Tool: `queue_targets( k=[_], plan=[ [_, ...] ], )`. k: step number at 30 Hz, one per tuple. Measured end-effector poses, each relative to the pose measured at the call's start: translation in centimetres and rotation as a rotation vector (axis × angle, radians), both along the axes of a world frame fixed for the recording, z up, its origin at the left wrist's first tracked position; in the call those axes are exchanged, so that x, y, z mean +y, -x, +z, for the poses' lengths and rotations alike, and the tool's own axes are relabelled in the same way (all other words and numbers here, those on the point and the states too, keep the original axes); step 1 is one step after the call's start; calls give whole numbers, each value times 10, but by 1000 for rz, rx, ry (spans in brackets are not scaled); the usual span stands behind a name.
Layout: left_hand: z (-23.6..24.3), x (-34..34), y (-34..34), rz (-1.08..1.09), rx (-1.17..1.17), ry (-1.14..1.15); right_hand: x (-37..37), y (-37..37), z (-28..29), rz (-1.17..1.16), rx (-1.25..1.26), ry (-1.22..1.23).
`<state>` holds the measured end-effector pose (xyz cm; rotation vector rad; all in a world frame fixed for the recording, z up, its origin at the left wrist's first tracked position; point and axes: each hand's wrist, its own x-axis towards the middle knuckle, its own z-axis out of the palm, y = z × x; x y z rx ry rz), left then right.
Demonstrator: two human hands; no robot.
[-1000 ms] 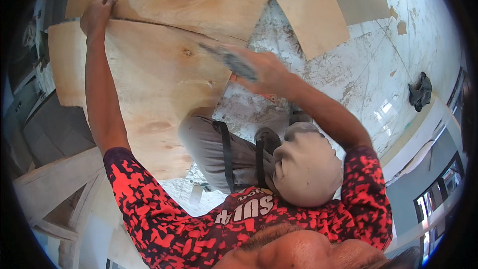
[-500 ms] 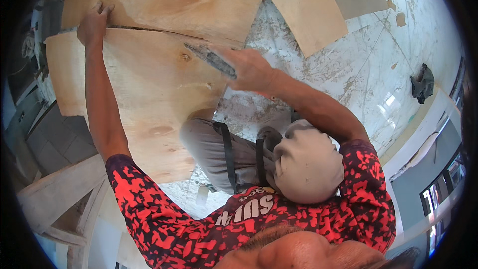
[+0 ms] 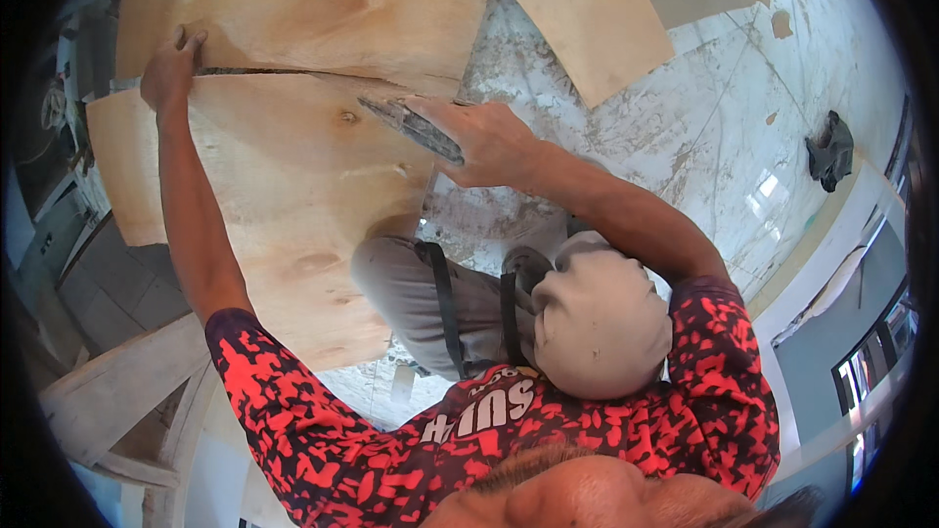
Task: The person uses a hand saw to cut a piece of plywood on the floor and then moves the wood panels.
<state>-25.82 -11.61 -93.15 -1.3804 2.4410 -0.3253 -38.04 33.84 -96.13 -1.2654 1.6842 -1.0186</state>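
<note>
The floor (image 3: 685, 127) is pale, marbled and heavily stained, with scraps of flaked material lying on it. Several plywood sheets cover its upper left part: a large sheet (image 3: 284, 196) in the middle, a second sheet (image 3: 313, 10) butted against its top edge with a dark seam between them, and a narrower offcut (image 3: 587, 20) to the right. A dark rag (image 3: 831, 152) lies well apart at the right, near a raised wall edge. Grey timber boards (image 3: 108, 391) lie at the lower left, beside the large sheet.

The left hand (image 3: 171, 68) lies flat and open, fingers spread, pressing on the seam between the two sheets. The right hand (image 3: 484, 142) is closed around the handle of a narrow, dirty blade tool (image 3: 411, 125), whose tip rests on the large sheet near its right edge.

The person's bent knee (image 3: 597, 318), in grey trousers with dark straps, blocks the floor below the right arm.
</note>
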Motion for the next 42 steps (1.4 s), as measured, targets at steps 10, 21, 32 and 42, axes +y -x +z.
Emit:
queue_targets(
  k=[10, 21, 32, 42],
  plan=[
    [-1, 9, 5, -49, -11, 14, 159, 46, 53, 187, 173, -483],
    [0, 5, -4, -10, -57, -15, 199, 57, 54, 193, 73, -343],
    [1, 8, -7, 30, -122, -70, 53, 6, 4, 88, -15, -111],
    [10, 26, 8, -45, -51, 1, 123, 55, 56, 136, 24, -575]
  ],
)
